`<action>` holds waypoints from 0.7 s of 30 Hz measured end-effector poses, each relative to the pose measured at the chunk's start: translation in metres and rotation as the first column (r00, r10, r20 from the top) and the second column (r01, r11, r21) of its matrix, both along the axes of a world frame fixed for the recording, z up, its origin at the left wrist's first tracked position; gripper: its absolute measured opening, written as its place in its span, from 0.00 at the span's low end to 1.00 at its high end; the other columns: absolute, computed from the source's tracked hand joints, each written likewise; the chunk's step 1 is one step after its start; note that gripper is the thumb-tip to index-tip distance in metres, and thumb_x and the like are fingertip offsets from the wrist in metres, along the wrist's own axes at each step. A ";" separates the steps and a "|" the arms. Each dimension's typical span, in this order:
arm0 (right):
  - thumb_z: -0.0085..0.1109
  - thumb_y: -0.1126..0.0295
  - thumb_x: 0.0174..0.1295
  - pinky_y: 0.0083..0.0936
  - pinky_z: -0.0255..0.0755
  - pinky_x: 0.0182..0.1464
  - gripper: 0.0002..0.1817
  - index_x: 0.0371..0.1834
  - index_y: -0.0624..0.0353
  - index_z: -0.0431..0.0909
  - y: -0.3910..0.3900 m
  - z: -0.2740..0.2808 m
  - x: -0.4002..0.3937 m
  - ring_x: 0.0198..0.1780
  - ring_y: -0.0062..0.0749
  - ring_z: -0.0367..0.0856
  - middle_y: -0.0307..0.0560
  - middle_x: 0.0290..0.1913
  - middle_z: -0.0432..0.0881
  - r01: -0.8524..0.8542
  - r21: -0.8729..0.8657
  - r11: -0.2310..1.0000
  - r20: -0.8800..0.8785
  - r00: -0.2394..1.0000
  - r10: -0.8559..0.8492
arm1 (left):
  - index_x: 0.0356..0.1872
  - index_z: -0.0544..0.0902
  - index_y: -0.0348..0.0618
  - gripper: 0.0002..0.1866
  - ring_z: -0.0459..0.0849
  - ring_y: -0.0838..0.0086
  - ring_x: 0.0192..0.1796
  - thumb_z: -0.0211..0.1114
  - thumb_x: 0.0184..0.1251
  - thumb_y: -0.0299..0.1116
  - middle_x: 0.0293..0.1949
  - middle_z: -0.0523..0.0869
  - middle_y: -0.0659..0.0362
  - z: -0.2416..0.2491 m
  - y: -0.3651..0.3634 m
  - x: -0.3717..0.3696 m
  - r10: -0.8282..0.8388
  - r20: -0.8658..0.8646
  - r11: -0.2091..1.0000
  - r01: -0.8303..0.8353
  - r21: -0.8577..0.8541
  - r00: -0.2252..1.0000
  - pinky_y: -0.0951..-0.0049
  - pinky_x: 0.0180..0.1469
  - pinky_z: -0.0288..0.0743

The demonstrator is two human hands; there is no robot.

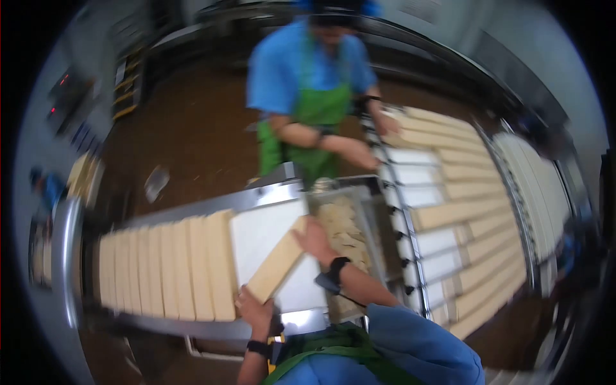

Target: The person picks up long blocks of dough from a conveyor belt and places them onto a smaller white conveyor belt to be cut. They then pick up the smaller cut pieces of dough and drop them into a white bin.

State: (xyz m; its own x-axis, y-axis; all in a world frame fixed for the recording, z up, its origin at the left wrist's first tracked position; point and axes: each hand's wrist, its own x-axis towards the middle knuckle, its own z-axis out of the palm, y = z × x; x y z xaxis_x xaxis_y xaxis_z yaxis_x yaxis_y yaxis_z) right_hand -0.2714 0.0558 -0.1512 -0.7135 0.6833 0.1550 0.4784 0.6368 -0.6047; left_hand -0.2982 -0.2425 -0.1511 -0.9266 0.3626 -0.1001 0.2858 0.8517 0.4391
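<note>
A long, pale cream slab (pixel 277 268), whose material I cannot make out, lies slantwise between my hands above the white surface (pixel 262 230) of a metal-edged table. My left hand (pixel 255 311) grips its near end, and my right hand (pixel 314 242) is closed round the far end. To the left, a row of similar slabs (pixel 163 269) stands side by side on the same table. Just right of my right hand is a bin (pixel 378 247) holding pale broken pieces (pixel 343 224).
Across from me, a co-worker in a blue shirt and green apron (pixel 321 109) reaches over a rack (pixel 417 282) on the right. Rows of slabs (pixel 481 240) lie there with white gaps between some. Behind the co-worker is brown floor (pixel 192 122) with a clear plastic item (pixel 156 183).
</note>
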 end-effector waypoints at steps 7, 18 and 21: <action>0.67 0.58 0.66 0.54 0.72 0.62 0.32 0.66 0.68 0.71 -0.004 0.055 0.144 0.60 0.65 0.76 0.66 0.57 0.79 0.413 0.059 0.909 -0.265 0.884 -0.385 | 0.67 0.71 0.44 0.42 0.76 0.40 0.63 0.82 0.48 0.30 0.63 0.71 0.42 0.046 0.060 0.062 -0.184 -0.153 0.944 0.218 0.247 0.971 0.45 0.65 0.73; 0.63 0.60 0.71 0.50 0.76 0.56 0.22 0.60 0.65 0.77 0.162 0.082 0.401 0.54 0.61 0.82 0.62 0.52 0.83 0.832 0.132 0.539 -0.479 0.529 -0.701 | 0.72 0.71 0.49 0.46 0.74 0.42 0.65 0.85 0.48 0.30 0.65 0.71 0.43 0.136 0.253 0.209 -0.717 -0.181 0.634 0.738 0.231 0.673 0.47 0.61 0.76; 0.61 0.55 0.72 0.50 0.76 0.58 0.25 0.61 0.64 0.77 0.192 0.073 0.433 0.55 0.61 0.83 0.63 0.54 0.85 0.834 0.084 0.545 -0.374 0.533 -0.759 | 0.71 0.71 0.48 0.47 0.77 0.42 0.61 0.86 0.47 0.35 0.63 0.72 0.42 0.152 0.291 0.230 -0.781 -0.171 0.586 0.800 0.127 0.600 0.47 0.59 0.77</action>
